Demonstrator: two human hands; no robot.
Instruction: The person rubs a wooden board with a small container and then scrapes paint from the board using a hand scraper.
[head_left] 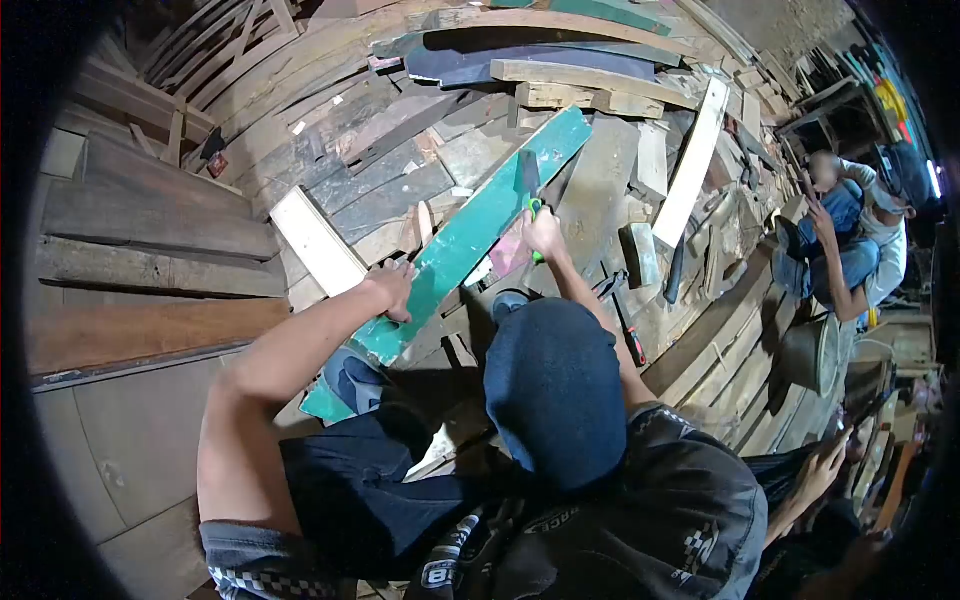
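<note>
A long green-painted wooden board [470,235] lies slanted in front of me, its near end by my left knee. My left hand [393,288] holds the lower part of the board, fingers on its painted face near the left edge. My right hand [543,236] is closed round the green-and-black handle of a hand saw [528,172]. The saw's grey blade points away from me, over the board's right edge. Whether its teeth touch the wood cannot be made out. My dark cap [555,390] covers part of the view below my hands.
A white-faced plank [318,242] lies left of the board, and a pale plank [692,165] lies right. A red-and-black handled tool [630,330] and a dark-handled tool [676,268] lie nearby. Stacked timber [560,70] stands ahead. A person [865,235] sits at right; another person's hand [822,470] shows lower right.
</note>
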